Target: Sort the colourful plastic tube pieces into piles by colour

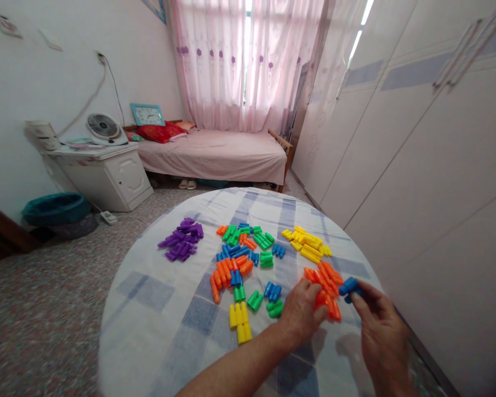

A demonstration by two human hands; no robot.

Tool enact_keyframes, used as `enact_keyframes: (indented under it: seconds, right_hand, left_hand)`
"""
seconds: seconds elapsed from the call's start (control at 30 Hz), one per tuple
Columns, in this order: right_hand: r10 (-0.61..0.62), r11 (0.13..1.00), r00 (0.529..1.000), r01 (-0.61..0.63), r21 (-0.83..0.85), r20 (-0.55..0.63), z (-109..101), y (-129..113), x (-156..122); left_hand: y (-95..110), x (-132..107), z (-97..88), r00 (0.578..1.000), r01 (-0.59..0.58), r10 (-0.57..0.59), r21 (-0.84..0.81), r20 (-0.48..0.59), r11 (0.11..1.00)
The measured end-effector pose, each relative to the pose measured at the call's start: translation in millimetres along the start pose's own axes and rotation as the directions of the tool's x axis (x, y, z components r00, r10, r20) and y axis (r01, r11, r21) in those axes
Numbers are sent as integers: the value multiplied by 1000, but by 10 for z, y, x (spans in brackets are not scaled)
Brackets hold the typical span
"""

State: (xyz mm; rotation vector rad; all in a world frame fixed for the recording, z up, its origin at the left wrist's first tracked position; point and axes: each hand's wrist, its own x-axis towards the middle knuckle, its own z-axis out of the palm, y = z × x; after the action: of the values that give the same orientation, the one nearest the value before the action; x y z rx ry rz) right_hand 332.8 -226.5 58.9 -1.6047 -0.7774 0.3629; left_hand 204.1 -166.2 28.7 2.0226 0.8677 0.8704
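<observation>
My right hand [382,320] pinches a blue building block [349,289] between thumb and fingers, held up at the right side of the round table. Beside it, my left hand [301,311] reaches to the near edge of a pile of orange blocks [327,280], thumb and fingers apart; some fingertips are hidden among the blocks. Close to my left wrist lie a green block [275,309] and a blue block [272,291]. Further left, two yellow blocks [238,315] form the near end of a line with a green block [239,293] and a blue one.
The table [149,342] wears a checked cloth. Purple blocks [184,240] are heaped at the left, yellow blocks [308,243] at the back right, and mixed green, blue and orange blocks [232,234] in the middle. A bed [231,146] stands behind, wardrobes [417,138] to the right.
</observation>
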Motion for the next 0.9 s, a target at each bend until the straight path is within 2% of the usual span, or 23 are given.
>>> enact_keyframes:
  seconds: [0.1, 0.17, 0.23, 0.3, 0.4, 0.5, 0.57, 0.63, 0.7, 0.77, 0.83, 0.9]
  right_hand:
    - [12, 999, 997, -15, 37, 81, 149, -43, -91]
    - [25, 998, 987, -35, 59, 158, 273, -52, -164]
    - [-9, 998, 967, -8, 63, 254, 422, -51, -246]
    - [-93, 994, 933, 69, 80, 347, 589, -53, -334]
    - [-201, 978, 860, 152, 141, 470, 826, -80, -449]
    - [-216, 976, 809, 160, 148, 547, 985, -118, -478]
    - [-218, 976, 812, 193, 103, 542, 1045, -124, -434]
    - [-245, 964, 823, 262, 41, 512, 1090, -96, -358]
    - [-285, 944, 822, 331, -7, 492, 1137, -26, -282]
    - [-323, 923, 816, 383, -29, 480, 1188, 81, -232]
    - [-341, 911, 807, 411, -44, 483, 1232, 197, -215]
    - [-327, 908, 793, 415, -62, 515, 1256, 293, -219]
  left_hand:
    - [29, -67, -161, 993, -31, 22, -81, -112, 996]
    - [45, -143, -334, 983, 49, -86, -213, -165, 976]
    - [39, -213, -507, 965, 157, -228, -405, -132, 901]
    - [7, -273, -645, 954, 206, -291, -537, -78, 818]
    - [-85, -350, -787, 948, 182, -294, -552, -121, 813]
    - [-214, -425, -945, 926, 192, -332, -530, -181, 826]
    - [-324, -468, -1107, 896, 216, -371, -492, -244, 843]
    - [-460, -500, -1313, 854, 226, -370, -379, -366, 897]
    - [-620, -523, -1527, 821, 212, -281, -191, -498, 958]
    - [-794, -549, -1707, 782, 203, -159, 6, -603, 979]
    - [-960, -582, -1823, 741, 225, -57, 167, -669, 960]
    - [-1099, -624, -1873, 720, 268, -3, 274, -694, 924]
